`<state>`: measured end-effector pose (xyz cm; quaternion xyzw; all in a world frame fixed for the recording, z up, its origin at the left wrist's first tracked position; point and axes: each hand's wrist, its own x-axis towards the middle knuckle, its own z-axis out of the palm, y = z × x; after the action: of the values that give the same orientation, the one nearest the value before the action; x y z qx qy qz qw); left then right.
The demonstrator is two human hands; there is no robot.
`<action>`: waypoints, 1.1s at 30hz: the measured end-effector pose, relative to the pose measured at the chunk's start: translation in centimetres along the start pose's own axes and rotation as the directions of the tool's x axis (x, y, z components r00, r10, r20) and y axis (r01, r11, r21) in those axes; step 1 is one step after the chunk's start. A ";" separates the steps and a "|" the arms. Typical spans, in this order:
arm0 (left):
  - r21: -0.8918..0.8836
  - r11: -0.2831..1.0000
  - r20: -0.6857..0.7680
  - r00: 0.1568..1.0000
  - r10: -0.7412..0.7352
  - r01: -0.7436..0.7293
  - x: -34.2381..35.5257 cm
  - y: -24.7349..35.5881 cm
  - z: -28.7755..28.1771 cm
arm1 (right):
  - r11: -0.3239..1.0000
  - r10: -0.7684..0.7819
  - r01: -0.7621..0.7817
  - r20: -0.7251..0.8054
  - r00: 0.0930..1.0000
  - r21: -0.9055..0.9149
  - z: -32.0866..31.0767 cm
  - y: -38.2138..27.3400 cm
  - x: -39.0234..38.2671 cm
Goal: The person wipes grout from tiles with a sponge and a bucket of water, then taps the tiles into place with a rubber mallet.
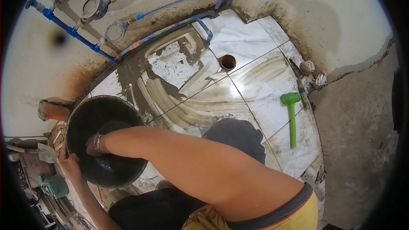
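Observation:
A black bucket [135, 172] stands at the left, tilted a little toward me, with dark, shiny water in its bottom. My left hand [69, 162] is closed on the bucket's near left rim. My right arm crosses in front of me and goes down into the bucket. There my right hand [92, 145], with a band at its wrist, is at the water; its fingers are hidden, so I cannot tell what they hold. Beyond the bucket lie white floor tiles [247, 38], smeared with grey-brown mortar. A round drain pipe [228, 62] opens in the tiles.
On the right-hand tiles lies a green mallet [292, 119]. Water meters [94, 7] and blue pipes [70, 30] run along the far left wall. An orange pipe stub [55, 111] juts out beside the bucket. Tools and a green container [55, 186] crowd the lower left. Bare concrete [353, 132] borders the tiles.

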<state>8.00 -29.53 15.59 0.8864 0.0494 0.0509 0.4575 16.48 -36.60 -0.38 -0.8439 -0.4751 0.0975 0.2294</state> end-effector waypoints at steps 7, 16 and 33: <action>0.024 0.999 -0.085 0.996 0.030 -0.028 -0.6 0.0 -1.0 | 0.999 -0.037 0.037 0.076 0.996 -0.003 -5.1 -4.3 -2.9; 0.092 0.995 -0.056 0.997 0.047 -0.042 0.6 0.6 0.5 | 0.996 0.014 -0.011 0.037 0.999 -0.085 -2.1 0.0 -5.1; -0.336 0.920 -0.264 0.917 -0.299 0.203 -2.2 -21.7 -16.6 | 0.103 0.274 -0.374 0.335 0.901 0.922 -16.0 14.0 -21.6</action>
<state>2.65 -3.91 7.39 0.7728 0.2267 0.1364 0.5768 21.80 -65.84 5.79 -0.5805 -0.1151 0.4565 0.6644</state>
